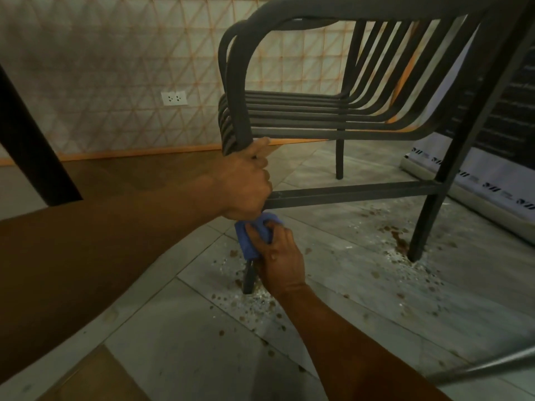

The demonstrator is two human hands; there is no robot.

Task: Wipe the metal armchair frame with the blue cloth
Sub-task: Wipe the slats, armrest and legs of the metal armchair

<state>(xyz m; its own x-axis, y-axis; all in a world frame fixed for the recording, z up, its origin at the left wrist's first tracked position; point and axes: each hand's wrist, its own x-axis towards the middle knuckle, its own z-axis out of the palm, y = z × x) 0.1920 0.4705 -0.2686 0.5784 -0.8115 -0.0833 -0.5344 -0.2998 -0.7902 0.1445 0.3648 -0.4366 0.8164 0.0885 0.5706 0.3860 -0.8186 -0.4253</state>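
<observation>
the metal armchair frame [333, 111] fills the upper right and centre of the frame: dark, slatted seat and back, curved armrest loop, a horizontal crossbar between legs. its near front leg runs down through the centre of the picture to the tiled floor [362, 299].

left hand [246, 186], centre of frame, is closed in a fist around that front leg, just under the seat's front edge and level with the crossbar junction.

blue cloth [250, 238] sits directly below the left hand, wrapped around the same leg, touching the underside of the fist. right hand [278, 259], lower centre, is closed on the cloth, fingers pressing it against the leg; the bare lower end of the leg shows beneath the cloth down to the floor.

floor around both visible leg feet carries brown spots and pale gritty specks. a white wall socket [173, 98] sits on the patterned wall [101, 68], left of centre. a dark slanted bar crosses the left edge.
</observation>
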